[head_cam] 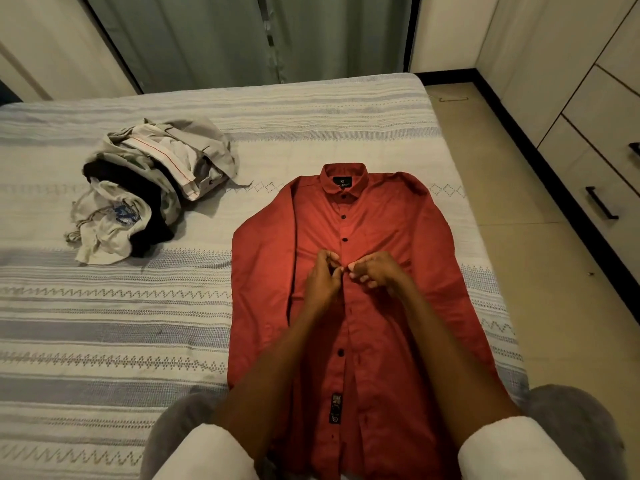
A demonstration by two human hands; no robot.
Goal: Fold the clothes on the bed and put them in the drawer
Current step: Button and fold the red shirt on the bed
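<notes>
The red shirt (349, 271) lies flat on the bed (138, 323), front side up, collar away from the person. Both arms reach straight out over it. The left hand (322, 277) and the right hand (375, 273) meet at the middle strip of the shirt, fingers (356, 271) curled and pinching the cloth at a button. The shirt is smooth, with small dark buttons in a row. Far to the left of the fingers sits one messy pile of clothes (149, 192), white, grey and black. The bed cover is striped and woven. To the right of the fingers are drawers (588, 174) with two dark handles.
</notes>
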